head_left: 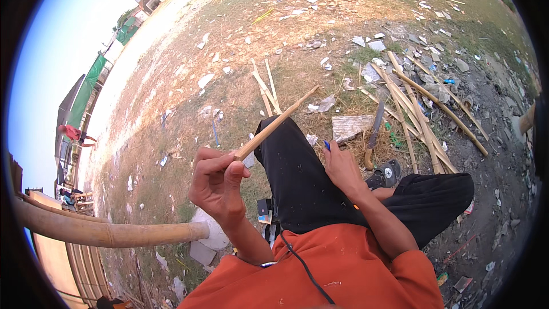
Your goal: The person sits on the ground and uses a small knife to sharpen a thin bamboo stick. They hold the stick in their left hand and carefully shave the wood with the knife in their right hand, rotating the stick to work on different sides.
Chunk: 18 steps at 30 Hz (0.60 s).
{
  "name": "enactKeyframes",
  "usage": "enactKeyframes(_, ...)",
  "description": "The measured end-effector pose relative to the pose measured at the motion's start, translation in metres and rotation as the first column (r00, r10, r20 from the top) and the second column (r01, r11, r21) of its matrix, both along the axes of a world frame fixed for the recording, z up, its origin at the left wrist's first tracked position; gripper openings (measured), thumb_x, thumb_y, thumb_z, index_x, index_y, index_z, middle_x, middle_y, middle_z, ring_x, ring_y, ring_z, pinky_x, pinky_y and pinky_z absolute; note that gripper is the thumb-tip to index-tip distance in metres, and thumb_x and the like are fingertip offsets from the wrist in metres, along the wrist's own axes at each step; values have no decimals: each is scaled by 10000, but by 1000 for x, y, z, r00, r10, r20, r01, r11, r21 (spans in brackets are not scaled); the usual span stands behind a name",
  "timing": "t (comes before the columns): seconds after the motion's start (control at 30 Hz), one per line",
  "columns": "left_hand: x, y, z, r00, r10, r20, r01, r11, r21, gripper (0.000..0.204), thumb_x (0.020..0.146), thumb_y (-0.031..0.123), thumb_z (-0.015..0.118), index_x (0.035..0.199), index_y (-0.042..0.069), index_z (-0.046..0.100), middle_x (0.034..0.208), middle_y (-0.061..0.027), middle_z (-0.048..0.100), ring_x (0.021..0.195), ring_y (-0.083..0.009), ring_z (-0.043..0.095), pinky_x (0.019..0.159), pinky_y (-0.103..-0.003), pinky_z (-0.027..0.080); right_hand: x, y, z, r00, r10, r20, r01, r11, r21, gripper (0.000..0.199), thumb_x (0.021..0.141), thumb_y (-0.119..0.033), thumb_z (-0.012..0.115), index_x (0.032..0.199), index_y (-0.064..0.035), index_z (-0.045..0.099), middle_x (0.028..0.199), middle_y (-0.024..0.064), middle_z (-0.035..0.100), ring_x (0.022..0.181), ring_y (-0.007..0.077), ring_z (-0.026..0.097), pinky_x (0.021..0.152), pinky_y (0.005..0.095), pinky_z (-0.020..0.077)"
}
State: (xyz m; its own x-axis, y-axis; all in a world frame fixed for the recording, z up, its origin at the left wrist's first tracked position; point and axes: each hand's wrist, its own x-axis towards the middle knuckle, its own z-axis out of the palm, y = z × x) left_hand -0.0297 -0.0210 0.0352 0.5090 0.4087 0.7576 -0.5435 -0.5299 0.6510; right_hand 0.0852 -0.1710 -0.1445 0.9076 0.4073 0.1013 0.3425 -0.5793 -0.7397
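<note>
My left hand (220,186) pinches the lower end of a tapered bamboo stick (277,121) between thumb and fingers. The stick slants up and to the right, over my knee in black trousers (303,177). Closed near my right thigh, my right hand (342,166) has a small blue object (327,145) poking out by the thumb. Most of that object is hidden in the grip, so its kind does not show. A machete (374,131) with a wooden handle lies on the ground beyond this hand, beside a pale wooden block (351,128).
Long split bamboo strips (423,120) lie in a heap at the right, with a few more strips (267,88) ahead. A thick bamboo pole (120,233) juts in from the left. Broken tile pieces (377,46) litter the ground. Far left, a person (73,133) in red is visible.
</note>
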Motion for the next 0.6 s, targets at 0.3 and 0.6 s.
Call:
enactKeyframes(0.3,0,-2,-3,999,-41,-21,40,998,-49,191,828,97,748,887,-45,635,802,-110,559,672,-136,538,584,-225,432,-66,5,153,917,329,224,-398,759,516,118,943,-84,537,1012,-11,474,618,181,537,575,390,592,500,451,425)
enactKeyframes(0.6,4,1,-10,1000,-14,19,13,999,46,205,878,154,686,887,-29,594,792,-91,482,558,-145,508,494,-236,413,-39,24,110,982,165,91,-186,934,304,115,945,-93,534,942,-19,445,605,223,544,532,425,567,460,500,412)
